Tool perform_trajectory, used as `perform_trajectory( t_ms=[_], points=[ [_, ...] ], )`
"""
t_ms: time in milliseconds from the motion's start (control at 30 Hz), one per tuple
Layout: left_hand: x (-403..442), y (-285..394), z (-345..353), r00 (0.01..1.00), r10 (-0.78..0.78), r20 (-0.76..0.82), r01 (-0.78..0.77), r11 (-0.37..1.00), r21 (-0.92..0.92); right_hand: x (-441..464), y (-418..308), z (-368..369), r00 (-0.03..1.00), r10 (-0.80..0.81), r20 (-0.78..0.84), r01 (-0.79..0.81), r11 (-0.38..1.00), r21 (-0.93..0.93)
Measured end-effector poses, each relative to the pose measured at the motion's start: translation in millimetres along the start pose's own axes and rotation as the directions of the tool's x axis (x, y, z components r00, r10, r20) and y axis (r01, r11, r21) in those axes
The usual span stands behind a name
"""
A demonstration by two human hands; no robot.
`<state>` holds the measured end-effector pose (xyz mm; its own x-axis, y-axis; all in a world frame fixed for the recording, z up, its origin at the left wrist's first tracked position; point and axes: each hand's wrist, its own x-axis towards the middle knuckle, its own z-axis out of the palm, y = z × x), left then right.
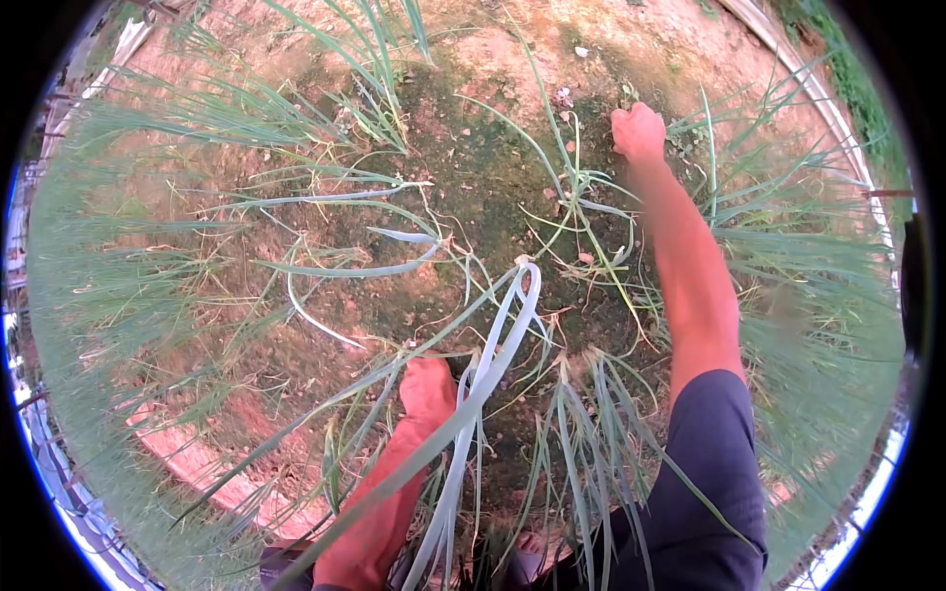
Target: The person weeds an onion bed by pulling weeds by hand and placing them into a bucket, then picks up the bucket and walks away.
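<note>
Fingers point(621, 129) curled on right hand point(641, 133) at one o'clock and left hand point(429, 390) at seven, contents unclear; low reaches likely best spared onion leaves point(486, 387).

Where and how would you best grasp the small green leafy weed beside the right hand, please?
Probably low on the weed, from the near side: its leaves show just beyond the right hand, while a long pale-green stalk stands to the weed's right.
</note>
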<state>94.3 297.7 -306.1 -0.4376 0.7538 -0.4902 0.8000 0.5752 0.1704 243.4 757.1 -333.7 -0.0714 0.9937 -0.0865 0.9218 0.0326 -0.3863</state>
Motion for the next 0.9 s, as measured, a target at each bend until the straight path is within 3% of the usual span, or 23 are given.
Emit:
perform_trajectory(
  t_ms=[67,133,200,267,333,400,500,633,733,800,867,900],
  points=[
    [5.4,-9.9,32.6,0.997,-0.071,0.011,0.070,0.996,0.060,-3.6,7.6,2.4,0.998,0.067,-0.015,-0.063,0.976,0.207],
    [6.1,-9.3,34.0,0.997,-0.079,0.003,0.079,0.994,0.070,-3.0,30.8,16.0,0.982,-0.114,-0.152,0.147,0.962,0.229],
    [2.6,-10.5,25.9,0.998,-0.041,0.039,0.040,0.999,0.023,-6.8,45.4,20.4,0.991,-0.063,-0.122,0.105,0.919,0.380],
    [1.7,-9.1,22.0,0.999,-0.027,0.036,0.028,1.000,-0.010,-34.4,1.8,-4.5,0.981,0.156,0.113,-0.192,0.757,0.624],
    [2.1,-10.6,25.7,0.999,-0.018,0.027,0.019,0.999,-0.027,-38.3,-15.4,1.8,0.999,0.028,0.023,-0.036,0.876,0.480],
    [1.3,-13.0,28.5,1.000,-0.012,0.023,0.012,0.999,-0.041,-23.0,-20.7,22.9,0.961,-0.229,-0.157,0.267,0.918,0.294],
    [2.6,-15.4,30.2,1.000,0.004,0.024,-0.002,0.998,-0.068,-15.1,-41.7,26.3,0.970,-0.240,0.048,0.232,0.964,0.130],
    [4.0,-21.4,35.3,0.999,0.033,0.019,-0.030,0.992,-0.120,-19.6,-68.8,32.1,0.973,-0.214,0.084,0.195,0.962,0.189],
    [4.2,-21.7,35.2,0.999,0.043,0.029,-0.037,0.984,-0.172,-17.0,-80.5,36.2,0.970,-0.244,-0.013,0.244,0.965,0.091],
    [3.2,-16.8,27.8,0.996,0.007,0.086,0.008,0.986,-0.169,-11.9,-85.0,40.1,0.984,-0.180,0.008,0.179,0.982,0.061],
    [6.2,-41.4,95.4,0.995,-0.088,-0.056,0.069,0.957,-0.283,-8.9,-84.7,43.6,0.990,-0.143,0.001,0.143,0.989,0.042],
    [6.2,-45.6,112.4,0.987,-0.098,-0.131,0.067,0.973,-0.220,-11.1,-85.9,44.4,0.986,-0.163,-0.024,0.164,0.987,0.008]
  ],
)
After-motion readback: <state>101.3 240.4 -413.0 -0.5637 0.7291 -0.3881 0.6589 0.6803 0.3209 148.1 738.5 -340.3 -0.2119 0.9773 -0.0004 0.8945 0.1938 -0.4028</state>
